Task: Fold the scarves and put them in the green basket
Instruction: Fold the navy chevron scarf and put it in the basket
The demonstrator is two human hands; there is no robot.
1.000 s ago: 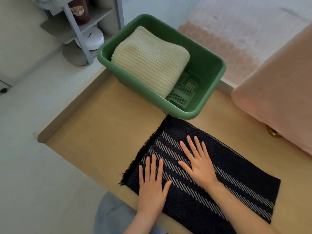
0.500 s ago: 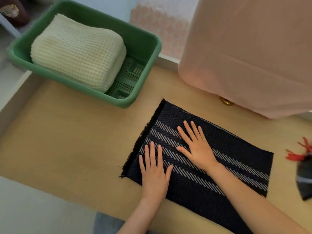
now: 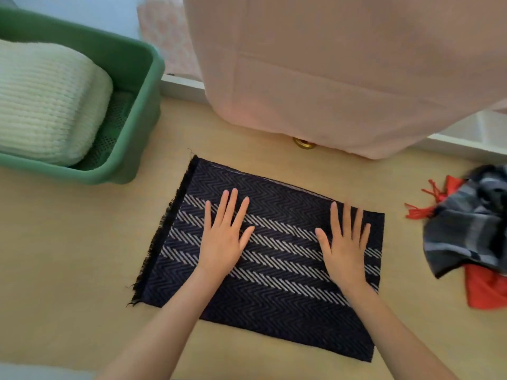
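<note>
A folded dark navy scarf (image 3: 274, 259) with white herringbone stripes lies flat on the wooden table (image 3: 68, 256). My left hand (image 3: 225, 237) presses flat on its left half, fingers straight. My right hand (image 3: 345, 242) lies flat on its right half near the folded edge. The green basket (image 3: 137, 111) stands at the back left and holds a folded cream knitted scarf (image 3: 49, 105). At the right edge lies a crumpled grey plaid scarf (image 3: 472, 223) over a red scarf (image 3: 482, 289) with tassels.
A large pink cloth-covered object (image 3: 343, 67) stands at the back of the table, just behind the dark scarf. A small brass knob (image 3: 304, 143) shows under its hem. The table's front edge runs along the bottom left.
My right hand has slid to the right across the dark scarf, away from the left hand. The view has swung right, bringing the grey and red scarves into sight.
</note>
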